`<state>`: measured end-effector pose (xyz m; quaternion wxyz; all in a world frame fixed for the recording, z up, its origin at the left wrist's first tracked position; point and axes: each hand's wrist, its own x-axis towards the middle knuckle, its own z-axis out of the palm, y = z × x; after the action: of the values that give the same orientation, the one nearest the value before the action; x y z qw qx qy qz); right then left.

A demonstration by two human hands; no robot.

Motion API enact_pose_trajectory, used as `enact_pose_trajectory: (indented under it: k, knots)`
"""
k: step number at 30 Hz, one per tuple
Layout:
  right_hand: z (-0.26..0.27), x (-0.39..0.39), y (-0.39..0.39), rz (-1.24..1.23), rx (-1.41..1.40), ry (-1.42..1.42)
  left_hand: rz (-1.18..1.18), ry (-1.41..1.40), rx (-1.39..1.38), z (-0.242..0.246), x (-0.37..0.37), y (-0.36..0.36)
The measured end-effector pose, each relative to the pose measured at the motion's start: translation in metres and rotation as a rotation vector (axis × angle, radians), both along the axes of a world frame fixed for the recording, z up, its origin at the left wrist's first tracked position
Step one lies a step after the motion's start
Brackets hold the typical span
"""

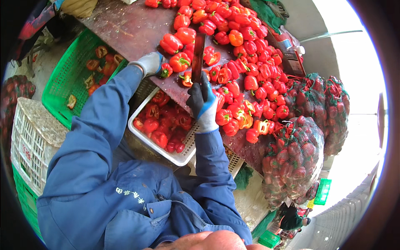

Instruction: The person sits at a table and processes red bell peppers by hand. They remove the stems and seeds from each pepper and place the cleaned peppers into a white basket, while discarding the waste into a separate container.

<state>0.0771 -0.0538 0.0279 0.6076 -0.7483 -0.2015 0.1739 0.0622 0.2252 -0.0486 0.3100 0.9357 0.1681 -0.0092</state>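
My right hand (202,103), in a grey, blue and black work glove, grips a wide-bladed knife (198,56), its blade pointing away from me over the dark red tabletop (122,31). At the table's near edge is my left hand (151,64), in a similar glove, beside a red bell pepper (166,70) with a green stem. Its fingertips are partly hidden, and I cannot tell whether they touch that pepper. Whole red bell peppers (240,18) are heaped across the table. Several cut peppers (187,78) lie around the knife and to its right.
Below the table edge, a white plastic crate (176,162) holds red peppers. A green crate (59,90) with cut pieces stands left, near a stacked white crate (29,125). Full mesh sacks (293,162) of peppers sit right. A person (292,218) is in the lower right background.
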Motion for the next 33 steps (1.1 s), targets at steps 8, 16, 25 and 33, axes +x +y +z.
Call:
enact_pose_trajectory:
  k: [8,16,25,33]
  knots:
    - [-0.030,-0.002,0.009,0.323,-0.453,-0.028,-0.041,0.080,-0.009,-0.011,0.006,0.003]
    - [0.011,0.016,-0.010,0.267,-0.095,-0.058,-0.027,0.049,-0.018,-0.021,0.009,0.004]
    - [-0.005,0.033,-0.015,0.150,-0.339,0.313,0.039,-0.085,0.072,0.000,0.010,-0.043]
    - [0.073,0.073,-0.023,0.191,-0.012,-0.005,-0.003,-0.099,0.100,-0.010,0.015,-0.056]
